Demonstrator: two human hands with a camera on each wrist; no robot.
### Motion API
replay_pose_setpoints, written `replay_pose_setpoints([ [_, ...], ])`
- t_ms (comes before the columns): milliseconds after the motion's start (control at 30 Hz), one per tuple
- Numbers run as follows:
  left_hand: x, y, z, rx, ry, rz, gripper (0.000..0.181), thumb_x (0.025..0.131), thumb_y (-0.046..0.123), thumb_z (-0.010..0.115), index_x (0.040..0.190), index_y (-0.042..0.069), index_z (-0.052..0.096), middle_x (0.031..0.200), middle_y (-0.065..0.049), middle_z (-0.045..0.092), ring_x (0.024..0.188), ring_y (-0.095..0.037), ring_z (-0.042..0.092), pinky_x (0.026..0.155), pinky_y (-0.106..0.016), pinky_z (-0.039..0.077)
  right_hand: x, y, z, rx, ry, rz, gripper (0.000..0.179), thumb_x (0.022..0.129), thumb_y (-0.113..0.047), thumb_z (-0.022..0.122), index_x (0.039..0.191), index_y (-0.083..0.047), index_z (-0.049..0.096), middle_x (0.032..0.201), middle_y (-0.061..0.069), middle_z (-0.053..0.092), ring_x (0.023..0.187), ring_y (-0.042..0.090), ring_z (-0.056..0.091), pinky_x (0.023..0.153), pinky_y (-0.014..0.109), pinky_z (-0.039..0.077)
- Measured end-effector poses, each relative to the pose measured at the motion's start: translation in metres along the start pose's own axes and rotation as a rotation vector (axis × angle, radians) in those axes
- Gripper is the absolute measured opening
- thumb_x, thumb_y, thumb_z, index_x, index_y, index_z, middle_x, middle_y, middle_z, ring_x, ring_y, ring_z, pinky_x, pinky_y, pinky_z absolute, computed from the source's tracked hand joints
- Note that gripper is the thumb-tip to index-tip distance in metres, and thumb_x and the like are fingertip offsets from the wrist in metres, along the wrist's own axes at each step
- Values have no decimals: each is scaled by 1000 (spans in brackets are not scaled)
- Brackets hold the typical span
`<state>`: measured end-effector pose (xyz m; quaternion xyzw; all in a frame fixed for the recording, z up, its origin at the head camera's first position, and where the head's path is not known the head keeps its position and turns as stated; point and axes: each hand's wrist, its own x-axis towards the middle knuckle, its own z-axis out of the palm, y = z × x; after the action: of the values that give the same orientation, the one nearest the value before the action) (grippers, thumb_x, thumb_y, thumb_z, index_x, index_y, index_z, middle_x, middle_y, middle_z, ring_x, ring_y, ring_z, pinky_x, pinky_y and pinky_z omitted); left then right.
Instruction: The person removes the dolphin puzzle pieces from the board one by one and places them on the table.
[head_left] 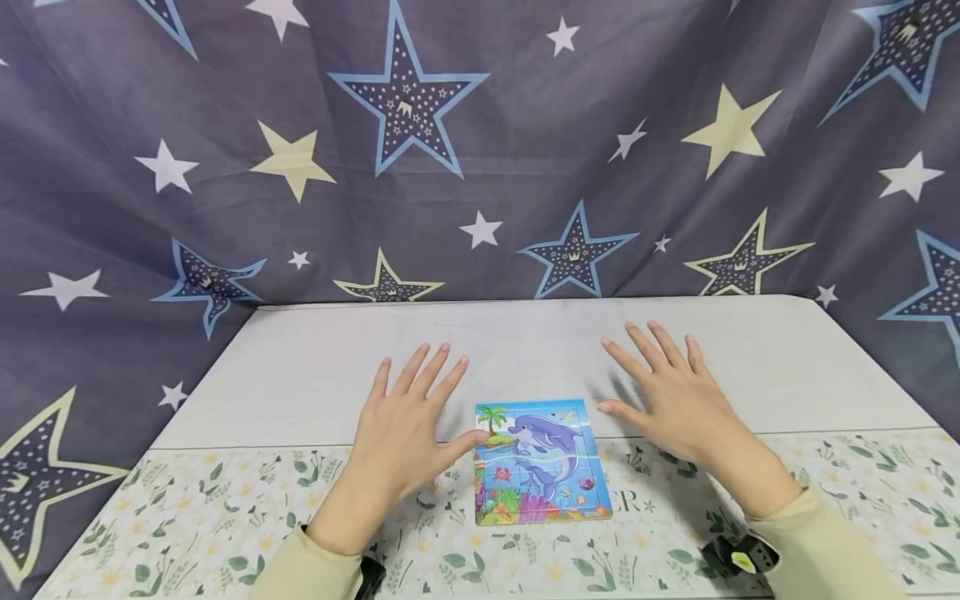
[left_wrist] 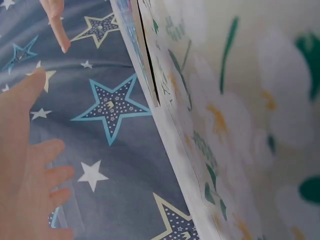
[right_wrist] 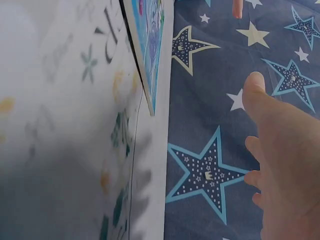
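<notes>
With all fingers spread wide and nearly straight, the left hand (head_left: 401, 437) and right hand (head_left: 678, 400) hold nothing, hovering over the table (head_left: 525, 327). Between them on the near half, a dolphin puzzle (head_left: 540, 462) lies flat, picture upright, seemingly placed within reach of both. Its frame (head_left: 532, 405) appears filled with fitted pieces (head_left: 551, 433). A starry cloth (head_left: 525, 150) hangs at the far side.

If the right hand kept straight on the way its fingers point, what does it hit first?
Likely the star-patterned curtain beyond the table; the dolphin puzzle lies left of the right hand, outside that line. Any downward tilt is hard to judge.
</notes>
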<state>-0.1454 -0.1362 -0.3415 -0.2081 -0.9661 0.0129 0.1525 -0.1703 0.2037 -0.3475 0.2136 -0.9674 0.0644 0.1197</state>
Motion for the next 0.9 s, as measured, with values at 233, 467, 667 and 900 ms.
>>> replay_pose_setpoints([
  [233,1,-1,5,-36,-70,20,90,85,81,44,157,28,32,163,1,20,150,-23,16,119,-57,9,10,-12,3,12,-31,-24,78,95,-61,52,159,-23,27,165,12,14,150,37,4,115,66,1],
  [467,3,-4,10,-46,-75,82,91,84,80,46,156,26,34,162,1,23,149,-25,19,118,-58,11,16,-23,9,19,-34,-44,78,94,-58,57,158,-25,27,164,11,15,150,36,6,116,65,0],
  [667,2,-7,11,-82,-157,110,93,84,80,48,157,26,31,163,2,20,150,-24,15,118,-58,9,21,-31,16,34,-40,-65,80,93,-62,56,158,-25,28,164,11,16,150,35,6,117,62,1],
  [900,4,-7,12,-157,-241,96,93,82,79,52,156,24,35,163,2,23,150,-24,14,119,-58,9,26,-37,19,47,-42,-85,79,92,-64,55,156,-23,33,163,12,22,150,34,10,118,61,3],
])
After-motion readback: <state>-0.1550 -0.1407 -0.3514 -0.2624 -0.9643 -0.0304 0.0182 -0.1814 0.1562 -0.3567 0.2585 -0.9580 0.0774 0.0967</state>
